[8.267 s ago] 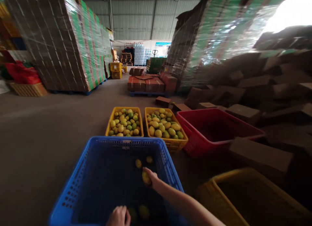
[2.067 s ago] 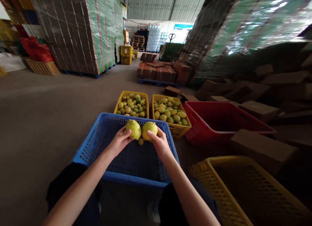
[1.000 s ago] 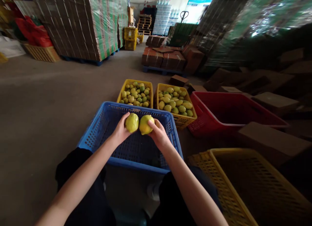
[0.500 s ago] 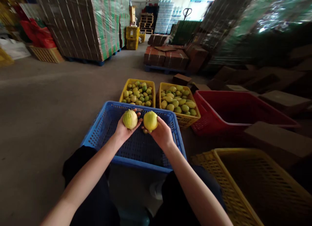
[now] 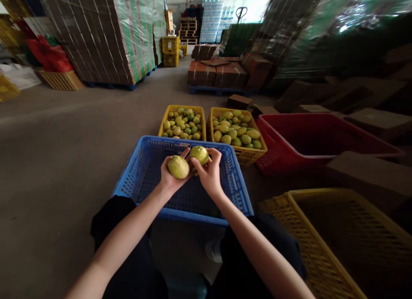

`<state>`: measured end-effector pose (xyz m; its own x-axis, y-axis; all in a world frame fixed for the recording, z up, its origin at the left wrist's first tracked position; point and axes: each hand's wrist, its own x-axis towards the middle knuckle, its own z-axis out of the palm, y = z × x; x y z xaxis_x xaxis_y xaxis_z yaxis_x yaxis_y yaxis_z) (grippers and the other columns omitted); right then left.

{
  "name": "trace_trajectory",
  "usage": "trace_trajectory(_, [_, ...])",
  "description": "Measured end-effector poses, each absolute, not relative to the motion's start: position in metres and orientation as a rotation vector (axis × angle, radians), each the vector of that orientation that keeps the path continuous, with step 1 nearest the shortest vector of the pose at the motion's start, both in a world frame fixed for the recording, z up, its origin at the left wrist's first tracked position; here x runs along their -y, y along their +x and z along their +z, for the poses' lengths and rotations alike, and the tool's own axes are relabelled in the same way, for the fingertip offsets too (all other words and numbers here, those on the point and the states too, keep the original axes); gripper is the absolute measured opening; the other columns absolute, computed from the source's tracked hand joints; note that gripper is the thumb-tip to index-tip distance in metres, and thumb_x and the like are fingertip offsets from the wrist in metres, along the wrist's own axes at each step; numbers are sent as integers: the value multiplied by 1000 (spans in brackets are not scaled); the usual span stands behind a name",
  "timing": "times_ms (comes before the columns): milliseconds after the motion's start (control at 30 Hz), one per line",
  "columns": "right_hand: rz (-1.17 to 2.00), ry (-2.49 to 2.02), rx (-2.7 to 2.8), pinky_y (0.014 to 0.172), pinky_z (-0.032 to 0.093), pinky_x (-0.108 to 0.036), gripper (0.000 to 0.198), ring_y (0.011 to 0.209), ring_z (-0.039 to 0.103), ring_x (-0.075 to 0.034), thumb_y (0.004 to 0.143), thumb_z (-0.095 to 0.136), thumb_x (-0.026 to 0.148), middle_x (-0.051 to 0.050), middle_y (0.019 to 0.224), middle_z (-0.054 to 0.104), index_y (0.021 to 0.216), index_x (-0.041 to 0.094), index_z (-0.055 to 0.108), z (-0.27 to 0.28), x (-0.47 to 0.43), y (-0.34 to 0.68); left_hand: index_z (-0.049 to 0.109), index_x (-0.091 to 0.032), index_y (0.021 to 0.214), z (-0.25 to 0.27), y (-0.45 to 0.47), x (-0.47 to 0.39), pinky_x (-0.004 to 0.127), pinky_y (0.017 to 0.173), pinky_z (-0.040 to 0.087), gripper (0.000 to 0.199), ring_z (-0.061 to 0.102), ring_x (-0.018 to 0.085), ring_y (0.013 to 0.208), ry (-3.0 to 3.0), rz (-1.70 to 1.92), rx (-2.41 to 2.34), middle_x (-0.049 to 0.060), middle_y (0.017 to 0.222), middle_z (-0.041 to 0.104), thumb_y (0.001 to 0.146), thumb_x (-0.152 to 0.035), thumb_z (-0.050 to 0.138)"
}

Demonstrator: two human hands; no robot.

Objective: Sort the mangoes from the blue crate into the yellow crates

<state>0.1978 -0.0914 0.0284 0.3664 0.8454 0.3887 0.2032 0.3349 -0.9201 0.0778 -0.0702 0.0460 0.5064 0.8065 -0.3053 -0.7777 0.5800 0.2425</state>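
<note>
My left hand, palm up, cradles a yellow-green fruit that looks like a large lemon. My right hand grips a second, greener fruit of the same look, with thumb and fingers round it. The two fruits are close together, and the fingertips of both hands nearly meet. Below the right fruit a bit of yellow-green shows, too covered to make out. Both hands are above a blue plastic crate with slotted walls, which stands between my knees.
Beyond the blue crate stand two yellow crates, the left with rounder fruits, the right with longer ones. A red crate and a yellow crate are on the right. Wrapped pallet stacks and boxes stand farther back.
My hands have come closer together. The left fruit has moved slightly right and down and now lies tilted. The right fruit has turned in my fingers, its greener side showing.
</note>
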Motion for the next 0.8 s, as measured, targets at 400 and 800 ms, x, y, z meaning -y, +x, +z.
trace_trajectory(400, [331,-1051,1957,114,19,-57,68,144,7,-33,88,33,64,-11,156,13,142,22,34,24,112,181,68,-14,91,42,72,64,26,75,52,40,67,16,75,85,1001,-448,5,81,71,88,-41,38])
trace_trajectory(800, [-55,-1039,1821,82,53,-42,65,96,59,-26,73,73,45,-12,107,59,127,20,48,46,115,191,58,-16,69,54,63,39,28,64,52,40,61,15,57,0,1148,-711,3,60,62,91,-42,37])
